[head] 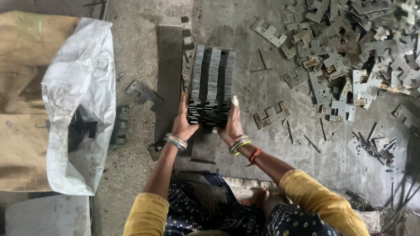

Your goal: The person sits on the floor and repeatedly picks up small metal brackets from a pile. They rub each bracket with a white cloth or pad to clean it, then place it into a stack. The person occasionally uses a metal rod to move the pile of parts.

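A long stack of thin grey stamped metal plates [211, 81] stands on edge on the floor in the middle of the head view. My left hand [183, 122] presses against the near left end of the stack. My right hand [232, 124] clasps the near right end, thumb raised along its side. Both wrists carry coloured bangles. The plates are notched, forming ridges along the top of the stack.
A big loose heap of the same notched plates [350, 52] covers the floor at upper right. A flat steel bar [169, 74] lies left of the stack. A white woven sack [81, 105] lies open at left on brown cardboard [22, 87]. Thin metal scraps [376, 144] lie right.
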